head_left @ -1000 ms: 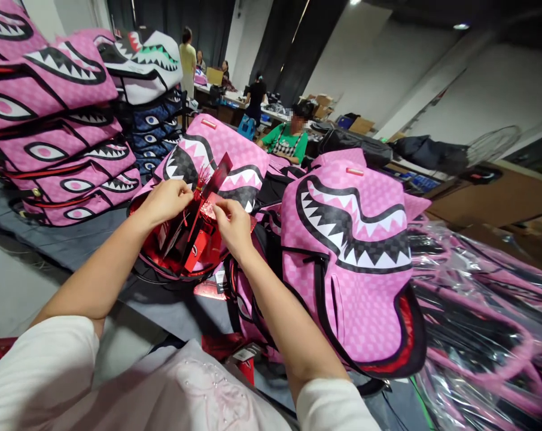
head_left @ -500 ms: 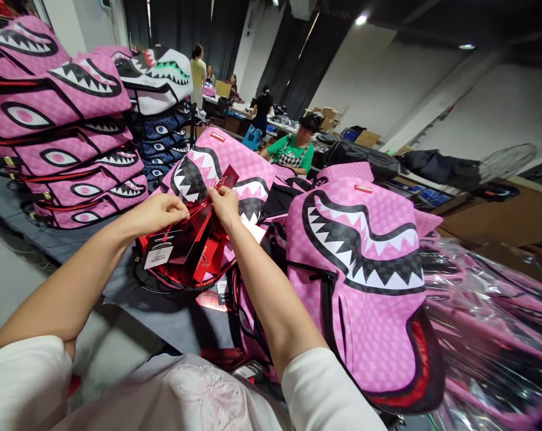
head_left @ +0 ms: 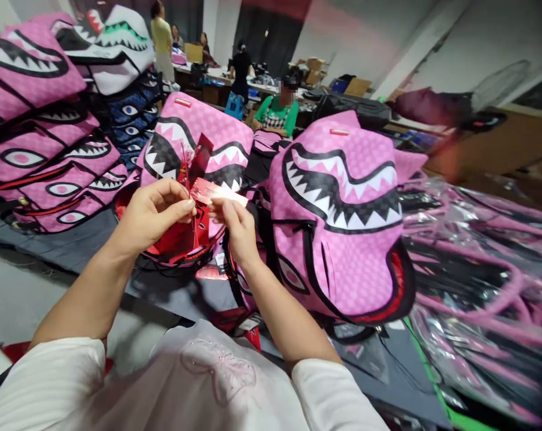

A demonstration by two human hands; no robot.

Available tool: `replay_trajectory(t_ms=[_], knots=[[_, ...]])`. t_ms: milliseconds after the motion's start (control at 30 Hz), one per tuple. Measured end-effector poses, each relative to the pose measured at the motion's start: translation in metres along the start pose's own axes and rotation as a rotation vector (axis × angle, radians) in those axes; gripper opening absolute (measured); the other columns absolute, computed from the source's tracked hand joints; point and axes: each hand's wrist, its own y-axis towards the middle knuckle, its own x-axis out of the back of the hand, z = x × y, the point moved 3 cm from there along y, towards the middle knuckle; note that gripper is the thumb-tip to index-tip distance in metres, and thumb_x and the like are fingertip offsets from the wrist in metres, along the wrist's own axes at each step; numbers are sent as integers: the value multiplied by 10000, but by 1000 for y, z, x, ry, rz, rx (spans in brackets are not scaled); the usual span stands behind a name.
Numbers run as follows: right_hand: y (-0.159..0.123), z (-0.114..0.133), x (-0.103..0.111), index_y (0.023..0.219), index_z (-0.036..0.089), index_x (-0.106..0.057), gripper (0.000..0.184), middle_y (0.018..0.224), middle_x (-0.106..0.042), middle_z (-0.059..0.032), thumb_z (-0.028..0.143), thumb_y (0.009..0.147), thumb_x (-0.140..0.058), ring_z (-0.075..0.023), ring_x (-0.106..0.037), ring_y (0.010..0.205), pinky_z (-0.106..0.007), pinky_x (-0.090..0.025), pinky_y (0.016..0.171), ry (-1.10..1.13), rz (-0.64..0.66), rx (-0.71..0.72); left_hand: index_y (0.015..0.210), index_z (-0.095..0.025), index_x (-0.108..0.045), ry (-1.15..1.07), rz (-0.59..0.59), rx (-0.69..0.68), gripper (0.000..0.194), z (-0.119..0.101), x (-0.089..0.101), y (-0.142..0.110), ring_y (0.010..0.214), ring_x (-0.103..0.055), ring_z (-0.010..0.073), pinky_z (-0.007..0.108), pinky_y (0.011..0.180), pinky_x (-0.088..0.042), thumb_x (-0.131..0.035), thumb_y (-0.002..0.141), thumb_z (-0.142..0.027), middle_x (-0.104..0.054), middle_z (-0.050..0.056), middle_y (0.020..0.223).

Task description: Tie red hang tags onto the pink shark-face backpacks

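My left hand [head_left: 152,212] has thumb and forefinger pinched on thin red strings [head_left: 191,206], part of a bunch of hang tags. Several red tags [head_left: 176,236] dangle from it into the unzipped front of a pink checkered backpack [head_left: 224,129] with a shark-mouth print. A dark red tag [head_left: 203,154] sticks up above the fingers. Close on the right, my right hand [head_left: 238,230] is closed at the lower edge of a shiny red tag [head_left: 215,191] that reflects light; its fingertips are partly hidden.
Another pink backpack [head_left: 343,245] leans at right beside plastic-wrapped bags [head_left: 477,269]. Stacked pink backpacks [head_left: 24,158] stand at left, blue ones [head_left: 130,129] behind. A person in green [head_left: 277,117] sits across the table; others are farther back.
My right hand has moved off the strings to the shiny tag at the right. My left hand still pinches strings, now with its palm turned more inward. The camera view has shifted.
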Motion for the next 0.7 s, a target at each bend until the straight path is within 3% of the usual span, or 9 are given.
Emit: replay_trajectory(t_ms=[100,200,300,400,500,600,700], knots=[[-66,18,19,1141,235,-640,453,1122,-678,-64,587,866,-569,-207,-633,1068,-367,-508,951,-90,67,87,774,-203,-612,-78,102,-115,213,-12,-38,-11,691,-634,151,297,682,-561,-745,753,-369,-665,16,772],[-118,12,38,1120,239,-647,361,1043,-692,-38,503,883,-579,-183,-644,984,-331,-515,915,-234,-44,18,781,-216,-596,-205,268,-136,167,-11,-85,-26,766,-654,164,318,742,-569,-731,780,-315,-676,12,810],[-164,-9,61,1110,210,-647,315,896,-685,-19,423,933,-497,-139,-631,777,-265,-522,760,-305,-222,-108,825,-227,-588,-271,447,23,200,12,-137,-47,704,-664,166,318,692,-580,-722,781,-368,-674,7,757],[-211,-30,82,1103,189,-658,323,851,-687,-19,408,940,-486,-130,-619,706,-248,-505,692,-377,-298,-216,880,-203,-613,-232,515,121,250,46,-176,-73,652,-662,153,300,669,-579,-690,798,-426,-687,19,753],[-258,-47,104,1113,193,-656,329,950,-715,-50,408,949,-469,-158,-662,824,-280,-518,783,-457,-386,-317,908,-176,-633,-158,555,141,283,80,-197,-95,663,-664,147,290,689,-575,-635,836,-449,-699,37,768],[-300,-63,131,1153,176,-618,356,931,-721,-73,412,930,-472,-169,-672,807,-308,-533,789,-535,-628,-421,921,-170,-645,-92,600,149,293,104,-204,-105,650,-646,137,272,668,-557,-597,856,-451,-696,35,759],[-322,-75,155,1231,156,-551,423,920,-716,-79,424,919,-451,-162,-668,772,-315,-545,762,-574,-831,-444,956,-172,-652,-35,617,152,298,117,-205,-105,639,-631,134,251,627,-524,-575,862,-445,-702,38,777]])
